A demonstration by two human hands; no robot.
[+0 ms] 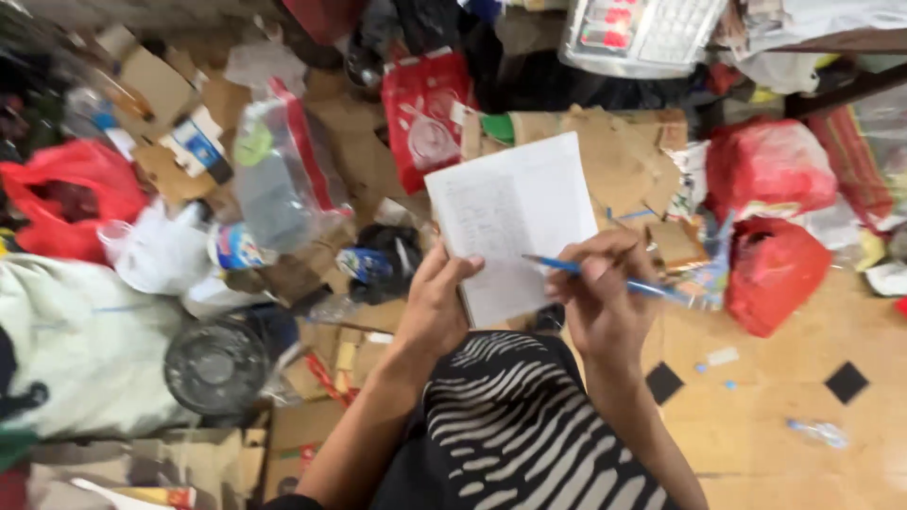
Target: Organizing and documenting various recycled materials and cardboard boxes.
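The left hand [436, 307] steadies an open notebook [515, 222] above a striped lap, the right hand [600, 297] holds a blue pen [605, 279] on it; red bags [770, 222] lie right.

Both forearms reached forward, close together. The left hand [436, 307] lay half-open, thumb out. The right hand [597, 300] curled in a tight writing grip.

Open white notebook [515, 222] tilted above knee; blue pen [614, 280] across lower corner.

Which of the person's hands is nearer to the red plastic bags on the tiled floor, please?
Right. The right hand, holding a blue pen, is beside the red plastic bags; the left hand holds the notebook, farther away.
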